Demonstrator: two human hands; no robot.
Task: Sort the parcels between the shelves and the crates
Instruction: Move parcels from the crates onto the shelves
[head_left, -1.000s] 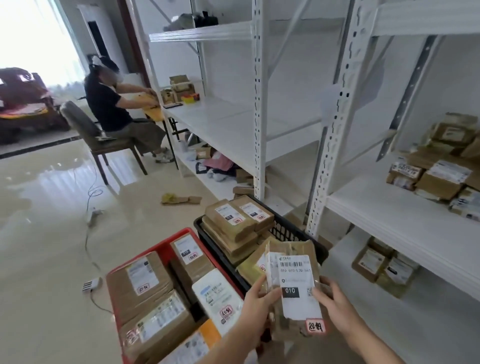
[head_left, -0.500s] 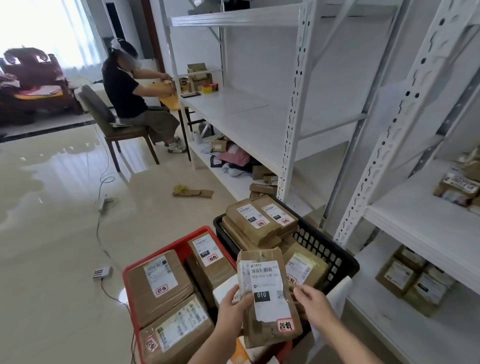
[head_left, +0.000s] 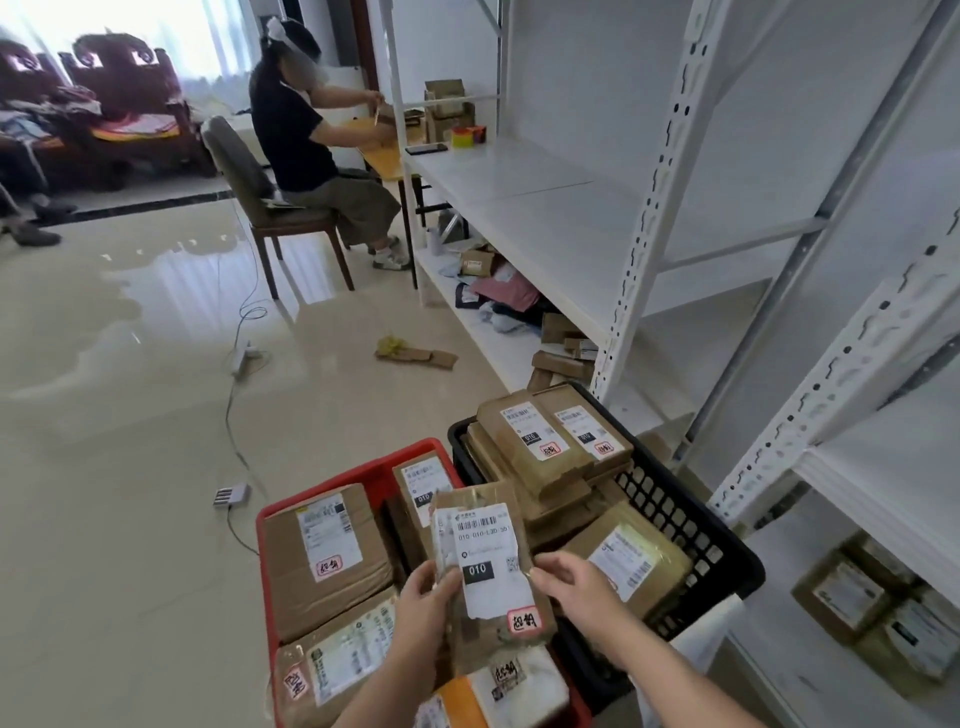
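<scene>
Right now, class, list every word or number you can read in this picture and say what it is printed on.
"010", white on black: label of the held parcel, gripped by left hand and right hand.
"010-010-L30-55", last characters uncertain: same label, under its barcode.
"010": label on a parcel in the black crate.
Red-framed handwritten stickers and other labels' small print: too blurred to read.
</scene>
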